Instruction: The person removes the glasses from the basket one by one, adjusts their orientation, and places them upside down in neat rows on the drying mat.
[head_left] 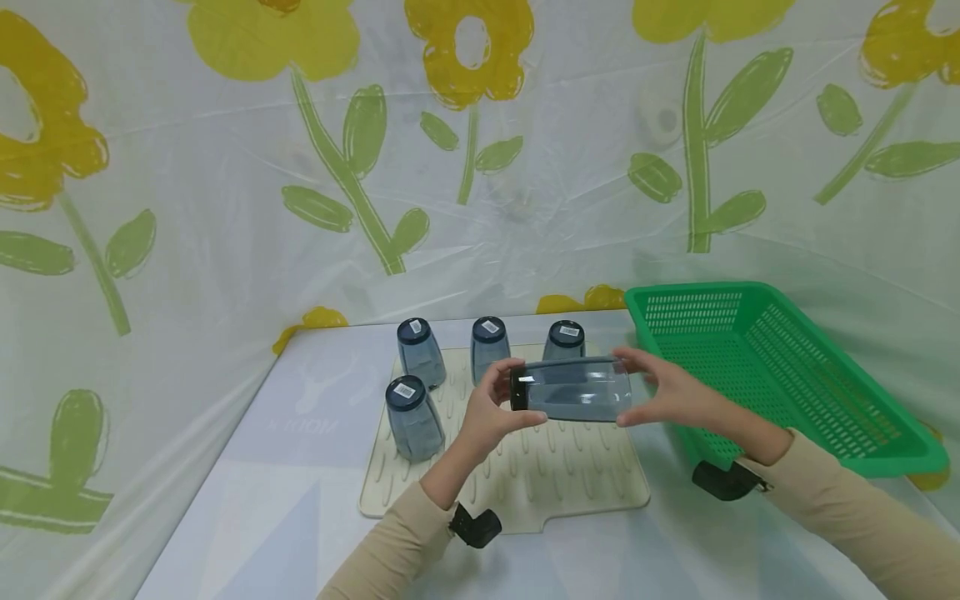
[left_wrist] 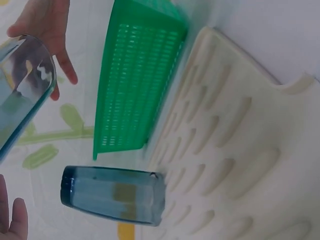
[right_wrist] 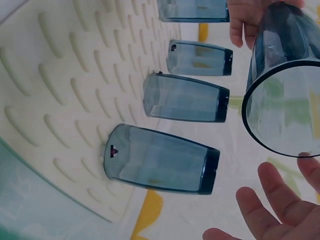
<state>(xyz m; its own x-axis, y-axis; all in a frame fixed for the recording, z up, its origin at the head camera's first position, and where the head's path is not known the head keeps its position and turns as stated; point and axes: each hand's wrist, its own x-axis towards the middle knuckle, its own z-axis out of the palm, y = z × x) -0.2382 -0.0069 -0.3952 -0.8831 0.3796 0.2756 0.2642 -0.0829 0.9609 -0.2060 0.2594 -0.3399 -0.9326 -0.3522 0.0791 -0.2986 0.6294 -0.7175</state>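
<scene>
A blue-tinted drinking glass (head_left: 573,390) lies sideways in the air above the drying mat (head_left: 570,483). My left hand (head_left: 487,417) grips it around the dark base end. At the rim end, my right hand (head_left: 671,396) holds it between thumb and fingertips. In the right wrist view, several right-hand fingers (right_wrist: 272,215) spread beside the open rim, with one fingertip at its edge. Several matching glasses stand upside down on the mat: a front-left one (head_left: 414,425) and a back row with one at left (head_left: 422,354), middle (head_left: 490,350) and right (head_left: 564,337).
A green perforated basket (head_left: 840,358) stands right of the mat, close to my right forearm. Flower-printed white sheeting (head_left: 525,225) rises behind the table (head_left: 292,467). Black cameras are strapped at both wrists.
</scene>
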